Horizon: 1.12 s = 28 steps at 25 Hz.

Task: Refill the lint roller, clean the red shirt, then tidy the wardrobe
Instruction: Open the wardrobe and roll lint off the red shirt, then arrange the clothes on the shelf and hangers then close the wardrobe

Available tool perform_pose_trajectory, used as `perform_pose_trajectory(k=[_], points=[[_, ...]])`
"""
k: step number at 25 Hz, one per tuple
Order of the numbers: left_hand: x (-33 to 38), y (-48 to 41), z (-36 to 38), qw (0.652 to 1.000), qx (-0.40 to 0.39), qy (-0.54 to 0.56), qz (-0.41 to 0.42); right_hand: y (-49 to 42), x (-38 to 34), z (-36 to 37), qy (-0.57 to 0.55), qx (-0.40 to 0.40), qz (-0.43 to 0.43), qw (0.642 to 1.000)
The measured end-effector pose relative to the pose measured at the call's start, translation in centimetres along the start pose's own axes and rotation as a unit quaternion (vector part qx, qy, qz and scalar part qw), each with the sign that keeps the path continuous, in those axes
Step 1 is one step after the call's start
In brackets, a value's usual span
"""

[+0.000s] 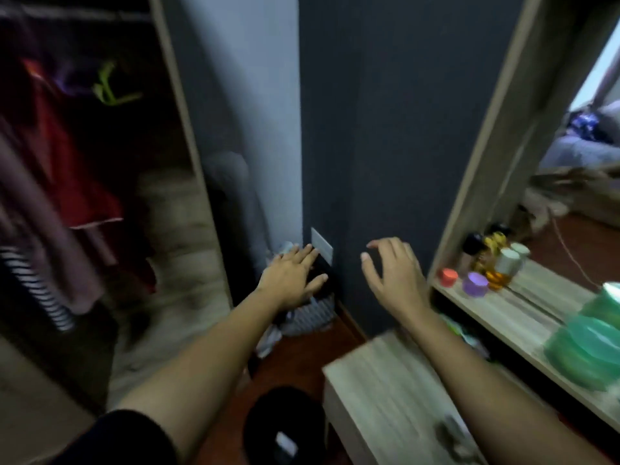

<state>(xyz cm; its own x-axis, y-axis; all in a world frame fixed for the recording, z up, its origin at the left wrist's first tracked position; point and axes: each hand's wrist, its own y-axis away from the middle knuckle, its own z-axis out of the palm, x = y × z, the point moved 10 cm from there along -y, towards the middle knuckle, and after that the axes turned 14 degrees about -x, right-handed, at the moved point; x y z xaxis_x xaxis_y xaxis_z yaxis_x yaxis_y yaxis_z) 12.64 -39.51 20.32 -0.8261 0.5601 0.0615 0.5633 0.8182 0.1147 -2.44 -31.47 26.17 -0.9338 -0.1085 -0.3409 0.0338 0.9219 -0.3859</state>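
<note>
Hands both empty, your left hand (291, 273) and right hand (391, 273) at frame centre with fingers spread, red shirt (63, 156) hanging in wardrobe (188, 135) at left.

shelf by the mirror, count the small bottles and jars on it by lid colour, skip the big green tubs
black lid: 1
white lid: 1
red lid: 1
purple lid: 1
total: 4, not counting their twins reflected in the mirror
</note>
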Motion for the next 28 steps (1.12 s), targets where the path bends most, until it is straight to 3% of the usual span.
perform_pose_trajectory(k=[6,13,17,22,28], points=[[-19.3,7.0,-17.1,0.986,0.128,-0.079,-0.067,-15.4,-23.9,-1.1,0.057,-0.004,-0.173,0.983],[-35.6,15.6,-30.2,0.956,0.234,-0.149,-0.096,-25.0,-44.2,-1.7,0.072,0.070,-0.253,0.962],[-41.1,18.0,-35.1,0.942,0.281,-0.158,-0.097,-29.2,-51.2,-1.9,0.093,0.106,-0.278,0.950],[-46.4,18.6,-42.3,0.898,0.377,-0.209,-0.090,-36.0,-56.0,-3.4,0.130,0.148,-0.296,0.935],[-51.5,15.4,-49.8,0.864,0.406,-0.277,-0.112,-44.8,-59.3,-5.1,0.169,0.200,-0.305,0.916]])
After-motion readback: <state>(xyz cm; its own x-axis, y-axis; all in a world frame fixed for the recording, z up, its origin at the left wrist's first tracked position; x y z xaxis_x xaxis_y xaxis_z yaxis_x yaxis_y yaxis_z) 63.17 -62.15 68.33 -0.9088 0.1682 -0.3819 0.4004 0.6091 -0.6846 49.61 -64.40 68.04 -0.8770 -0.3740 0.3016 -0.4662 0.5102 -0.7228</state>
